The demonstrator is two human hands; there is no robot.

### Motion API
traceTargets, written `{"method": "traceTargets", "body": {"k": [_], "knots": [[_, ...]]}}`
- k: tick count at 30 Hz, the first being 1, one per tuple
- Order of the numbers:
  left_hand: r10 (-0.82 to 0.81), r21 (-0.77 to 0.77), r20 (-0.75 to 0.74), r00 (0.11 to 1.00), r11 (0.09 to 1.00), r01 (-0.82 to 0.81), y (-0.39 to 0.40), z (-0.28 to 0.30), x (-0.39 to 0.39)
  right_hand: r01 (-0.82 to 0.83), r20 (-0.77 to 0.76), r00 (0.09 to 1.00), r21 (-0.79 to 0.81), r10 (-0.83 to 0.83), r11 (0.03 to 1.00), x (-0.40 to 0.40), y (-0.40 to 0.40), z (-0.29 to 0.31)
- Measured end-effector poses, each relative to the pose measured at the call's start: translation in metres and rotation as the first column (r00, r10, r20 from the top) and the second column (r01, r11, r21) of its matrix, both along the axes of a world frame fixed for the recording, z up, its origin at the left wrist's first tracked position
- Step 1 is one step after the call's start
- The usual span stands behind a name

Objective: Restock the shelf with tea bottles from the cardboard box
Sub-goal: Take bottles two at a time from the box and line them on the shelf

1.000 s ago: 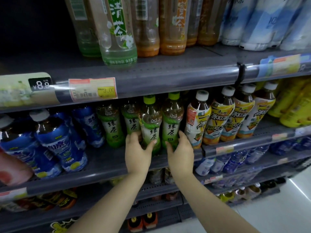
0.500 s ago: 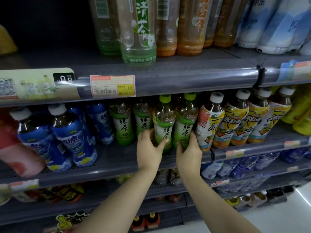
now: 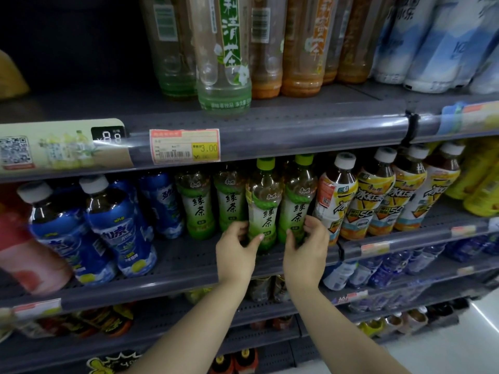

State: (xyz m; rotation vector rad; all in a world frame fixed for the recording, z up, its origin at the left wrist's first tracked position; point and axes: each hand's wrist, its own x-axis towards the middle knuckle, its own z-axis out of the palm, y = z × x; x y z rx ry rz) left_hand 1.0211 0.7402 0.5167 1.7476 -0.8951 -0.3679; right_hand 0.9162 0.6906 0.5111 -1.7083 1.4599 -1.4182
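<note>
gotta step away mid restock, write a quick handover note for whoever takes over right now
Left hand: grips the base of the left front green tea bottle.
Right hand: grips the base of the right front green tea bottle.
Both bottles stand upright on the middle shelf, ahead of two more green tea bottles further back, beside the iced tea bottles.
Done: these two are on the shelf.
Left: let go and straighten them. The cardboard box is out of view, so I cannot tell how many bottles remain.

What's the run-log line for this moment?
stage: shelving | left hand: holds green tea bottle | right hand: holds neighbouring bottle | both upright on shelf
</note>
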Motion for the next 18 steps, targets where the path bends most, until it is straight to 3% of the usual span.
{"method": "traceTargets", "body": {"k": [10,14,18], "knots": [[-0.007,-0.029,-0.019,1.000,1.000,0.006,0.006,0.000,0.006,-0.010,-0.011,1.000,-0.008,0.010,1.000,-0.002,0.008,0.003],[0.182,-0.096,0.086,0.980,0.980,-0.174,0.032,0.007,0.031,-0.252,0.003,0.967,-0.093,0.253,0.963,0.016,0.046,0.011],[0.290,-0.088,0.042,0.956,0.954,-0.285,0.047,0.008,0.056,-0.463,0.029,0.887,0.039,0.462,0.886,0.051,0.067,0.018]]}}
